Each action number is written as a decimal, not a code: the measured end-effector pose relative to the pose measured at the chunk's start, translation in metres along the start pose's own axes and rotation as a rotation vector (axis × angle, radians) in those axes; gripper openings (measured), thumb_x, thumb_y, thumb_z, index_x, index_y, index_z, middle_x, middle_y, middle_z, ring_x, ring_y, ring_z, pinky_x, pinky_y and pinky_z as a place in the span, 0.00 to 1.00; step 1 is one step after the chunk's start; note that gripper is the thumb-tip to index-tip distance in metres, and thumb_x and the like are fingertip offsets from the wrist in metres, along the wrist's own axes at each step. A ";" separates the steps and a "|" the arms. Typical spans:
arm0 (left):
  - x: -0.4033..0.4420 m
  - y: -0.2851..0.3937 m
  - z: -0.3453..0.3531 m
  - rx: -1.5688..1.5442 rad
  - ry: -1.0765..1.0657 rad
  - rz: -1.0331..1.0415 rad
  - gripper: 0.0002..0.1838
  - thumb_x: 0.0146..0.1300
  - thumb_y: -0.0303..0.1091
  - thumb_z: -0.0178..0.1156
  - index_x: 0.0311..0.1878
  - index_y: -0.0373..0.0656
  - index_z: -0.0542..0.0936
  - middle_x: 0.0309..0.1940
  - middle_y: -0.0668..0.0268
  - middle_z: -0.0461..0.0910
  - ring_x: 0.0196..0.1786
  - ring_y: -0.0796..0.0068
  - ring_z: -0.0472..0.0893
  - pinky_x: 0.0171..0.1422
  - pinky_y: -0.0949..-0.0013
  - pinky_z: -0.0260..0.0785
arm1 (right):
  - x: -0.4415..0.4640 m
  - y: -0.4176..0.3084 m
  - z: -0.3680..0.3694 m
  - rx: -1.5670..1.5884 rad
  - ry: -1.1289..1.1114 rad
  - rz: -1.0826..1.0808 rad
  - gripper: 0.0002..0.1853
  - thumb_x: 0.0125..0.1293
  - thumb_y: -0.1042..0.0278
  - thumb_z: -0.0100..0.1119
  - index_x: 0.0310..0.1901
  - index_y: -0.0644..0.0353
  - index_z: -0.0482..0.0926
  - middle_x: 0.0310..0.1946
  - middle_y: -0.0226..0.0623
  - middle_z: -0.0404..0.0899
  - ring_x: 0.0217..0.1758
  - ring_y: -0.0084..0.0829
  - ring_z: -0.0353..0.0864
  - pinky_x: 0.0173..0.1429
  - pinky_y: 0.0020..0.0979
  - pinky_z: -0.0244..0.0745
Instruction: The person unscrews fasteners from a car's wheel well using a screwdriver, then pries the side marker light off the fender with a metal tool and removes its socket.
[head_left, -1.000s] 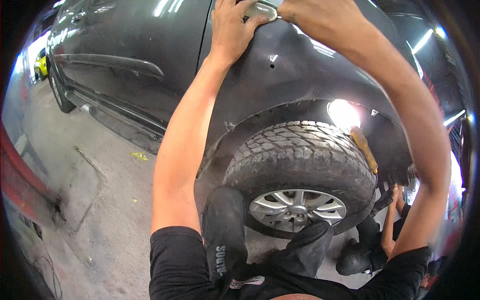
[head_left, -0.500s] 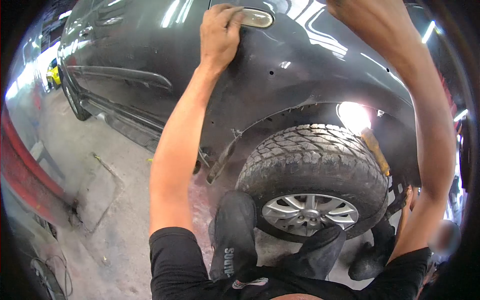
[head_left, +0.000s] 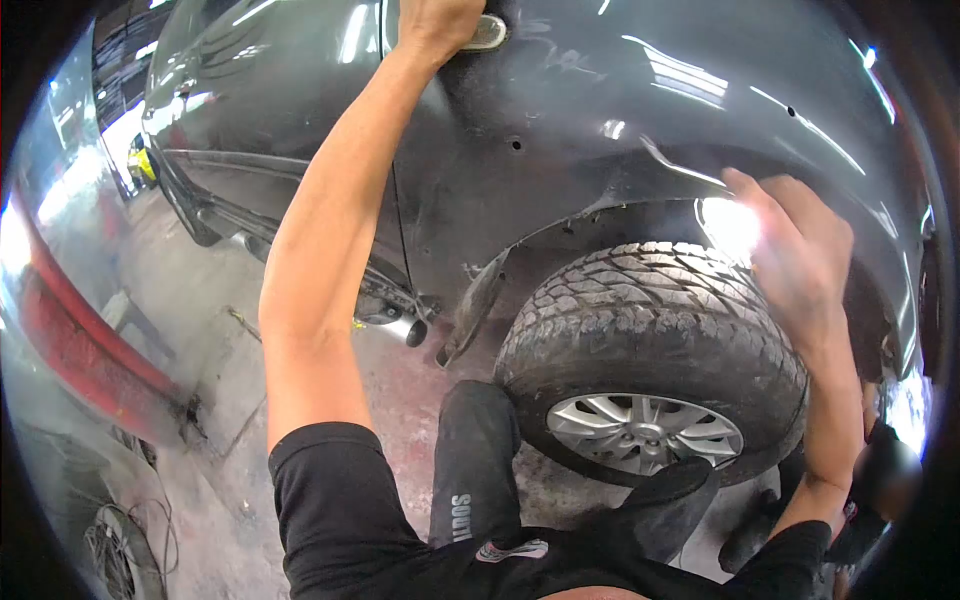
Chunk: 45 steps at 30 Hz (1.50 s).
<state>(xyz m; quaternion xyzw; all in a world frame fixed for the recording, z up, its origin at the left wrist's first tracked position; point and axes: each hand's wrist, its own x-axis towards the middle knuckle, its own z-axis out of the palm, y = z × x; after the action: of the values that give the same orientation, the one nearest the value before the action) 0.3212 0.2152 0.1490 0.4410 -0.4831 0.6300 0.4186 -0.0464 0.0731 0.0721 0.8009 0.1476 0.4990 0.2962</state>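
At the top edge my left hand (head_left: 438,20) is beside the side marker lamp (head_left: 488,33) on the dark grey fender (head_left: 580,110); its fingers are largely cut off by the frame. My right hand (head_left: 800,245), slightly blurred, is closed in front of the wheel arch. From its fingertips a thin, bright metal rod (head_left: 685,172) points up and left, close to the fender. Behind this hand a lit work lamp (head_left: 728,228) glows in the arch, its handle hidden. Below is the tyre (head_left: 640,345) with a silver alloy rim (head_left: 645,430).
My knees are close to the tyre. A loose, torn liner strip (head_left: 475,310) hangs at the arch's rear edge. Red bodywork (head_left: 90,350) and coiled cable (head_left: 125,550) are on the left. Another person (head_left: 885,480) is low at the right, beyond my right arm.
My right hand has come down from the top of the fender to the wheel arch, and the thin rod now shows. My left hand remains by the lamp. The view has shifted.
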 end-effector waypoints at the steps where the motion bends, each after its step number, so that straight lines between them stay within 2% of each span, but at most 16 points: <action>1: 0.003 0.003 -0.001 -0.006 0.001 0.009 0.30 0.81 0.41 0.49 0.81 0.43 0.61 0.76 0.44 0.65 0.79 0.40 0.61 0.84 0.46 0.47 | 0.008 -0.006 0.001 0.047 0.023 0.023 0.17 0.54 0.80 0.65 0.47 0.60 0.88 0.25 0.34 0.76 0.26 0.32 0.78 0.28 0.35 0.71; 6: -0.007 -0.002 -0.010 -0.100 0.044 -0.241 0.31 0.81 0.43 0.51 0.80 0.41 0.63 0.76 0.46 0.66 0.80 0.46 0.61 0.84 0.52 0.49 | 0.001 -0.021 0.002 0.095 -0.026 0.055 0.17 0.53 0.80 0.65 0.47 0.60 0.88 0.25 0.33 0.75 0.25 0.32 0.77 0.28 0.35 0.71; 8: -0.007 -0.038 -0.027 0.131 0.100 -0.014 0.29 0.82 0.41 0.49 0.80 0.39 0.64 0.73 0.46 0.71 0.76 0.49 0.70 0.79 0.56 0.60 | -0.019 -0.016 0.001 0.092 -0.075 0.052 0.21 0.50 0.81 0.64 0.49 0.60 0.86 0.24 0.33 0.75 0.25 0.31 0.77 0.27 0.34 0.71; 9: 0.000 -0.025 -0.048 -0.654 0.015 -0.271 0.27 0.82 0.37 0.49 0.78 0.38 0.65 0.69 0.46 0.76 0.67 0.50 0.79 0.72 0.60 0.70 | -0.032 -0.014 -0.006 0.081 -0.136 0.078 0.20 0.50 0.83 0.64 0.48 0.62 0.87 0.28 0.37 0.80 0.27 0.35 0.80 0.30 0.35 0.75; 10: 0.009 -0.020 -0.040 -0.657 0.005 -0.265 0.27 0.82 0.37 0.49 0.78 0.38 0.65 0.69 0.46 0.76 0.67 0.50 0.79 0.72 0.60 0.70 | -0.040 -0.013 -0.008 0.123 -0.122 0.117 0.19 0.50 0.84 0.65 0.47 0.62 0.87 0.31 0.40 0.83 0.29 0.37 0.82 0.32 0.37 0.77; 12: 0.022 -0.006 -0.014 -0.381 0.059 -0.102 0.26 0.82 0.37 0.49 0.78 0.38 0.66 0.70 0.47 0.75 0.69 0.49 0.76 0.74 0.58 0.67 | -0.057 -0.012 -0.007 0.188 -0.130 0.193 0.16 0.52 0.84 0.67 0.45 0.63 0.88 0.40 0.46 0.88 0.34 0.44 0.86 0.38 0.39 0.82; 15: 0.013 0.011 0.010 0.066 0.151 0.095 0.26 0.81 0.38 0.50 0.77 0.39 0.66 0.71 0.48 0.74 0.73 0.47 0.72 0.78 0.55 0.62 | -0.048 -0.014 0.006 0.224 -0.092 0.184 0.16 0.54 0.83 0.68 0.45 0.63 0.88 0.34 0.44 0.86 0.32 0.43 0.85 0.36 0.39 0.79; 17: 0.015 0.016 0.006 -0.091 0.006 -0.044 0.27 0.81 0.39 0.49 0.79 0.41 0.65 0.76 0.51 0.68 0.78 0.46 0.64 0.83 0.53 0.52 | -0.024 -0.020 0.018 0.390 -0.076 0.238 0.14 0.62 0.85 0.65 0.50 0.70 0.85 0.29 0.43 0.78 0.28 0.36 0.79 0.32 0.35 0.70; 21: 0.005 0.018 0.011 -0.043 0.326 -0.079 0.26 0.73 0.38 0.60 0.70 0.38 0.76 0.68 0.44 0.77 0.71 0.44 0.75 0.75 0.51 0.65 | 0.020 -0.042 0.022 0.437 0.008 0.337 0.13 0.66 0.83 0.60 0.52 0.68 0.85 0.32 0.44 0.81 0.31 0.38 0.82 0.37 0.36 0.74; 23: -0.026 0.050 -0.010 -0.204 0.420 -0.209 0.15 0.75 0.38 0.61 0.51 0.34 0.85 0.43 0.60 0.85 0.38 0.65 0.82 0.50 0.62 0.72 | 0.033 -0.052 0.027 0.446 -0.030 0.400 0.13 0.68 0.80 0.59 0.52 0.67 0.84 0.35 0.46 0.84 0.33 0.43 0.84 0.39 0.38 0.78; 26: -0.099 0.129 -0.051 -0.549 0.182 -0.686 0.15 0.78 0.36 0.60 0.55 0.32 0.84 0.39 0.64 0.85 0.41 0.74 0.80 0.50 0.68 0.73 | 0.046 -0.068 0.051 0.557 0.026 0.475 0.15 0.70 0.76 0.57 0.56 0.66 0.84 0.51 0.53 0.87 0.50 0.50 0.88 0.55 0.42 0.83; 29: -0.115 0.181 -0.068 -1.021 0.272 -0.975 0.17 0.76 0.33 0.64 0.57 0.26 0.83 0.39 0.65 0.87 0.41 0.83 0.78 0.45 0.75 0.72 | 0.058 -0.089 0.092 0.561 0.074 0.307 0.17 0.69 0.78 0.56 0.58 0.67 0.82 0.46 0.51 0.87 0.46 0.51 0.88 0.50 0.44 0.84; 33: -0.114 0.152 -0.081 -1.116 0.258 -1.121 0.18 0.78 0.37 0.61 0.55 0.27 0.83 0.37 0.60 0.87 0.39 0.76 0.83 0.48 0.72 0.77 | 0.074 -0.126 0.115 0.556 0.100 0.307 0.17 0.66 0.82 0.61 0.57 0.68 0.82 0.40 0.50 0.85 0.39 0.51 0.87 0.45 0.43 0.81; 37: -0.097 0.094 -0.103 -0.821 0.009 -1.161 0.14 0.78 0.32 0.58 0.55 0.29 0.83 0.31 0.64 0.84 0.29 0.78 0.79 0.34 0.72 0.73 | 0.062 -0.123 0.103 0.591 -0.116 0.316 0.16 0.67 0.75 0.60 0.56 0.64 0.83 0.42 0.48 0.86 0.38 0.51 0.87 0.41 0.44 0.82; 42: -0.077 0.016 -0.112 -0.063 -0.249 -0.720 0.16 0.71 0.33 0.63 0.56 0.35 0.86 0.20 0.68 0.80 0.24 0.79 0.76 0.31 0.69 0.67 | 0.002 -0.103 0.095 0.683 -0.211 0.370 0.14 0.70 0.66 0.61 0.51 0.66 0.85 0.37 0.51 0.87 0.37 0.50 0.88 0.42 0.44 0.81; 45: -0.057 -0.001 -0.110 0.201 -0.389 -0.508 0.17 0.67 0.35 0.63 0.53 0.36 0.88 0.22 0.62 0.83 0.29 0.72 0.85 0.38 0.67 0.76 | -0.014 -0.082 0.084 1.001 -0.423 1.027 0.24 0.72 0.53 0.62 0.49 0.72 0.84 0.32 0.48 0.87 0.34 0.38 0.89 0.38 0.38 0.81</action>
<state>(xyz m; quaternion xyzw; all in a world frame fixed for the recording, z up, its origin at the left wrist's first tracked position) 0.3199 0.3170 0.0787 0.6985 -0.3642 0.4538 0.4167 0.0269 0.1021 -0.0166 0.8871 -0.0955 0.2828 -0.3520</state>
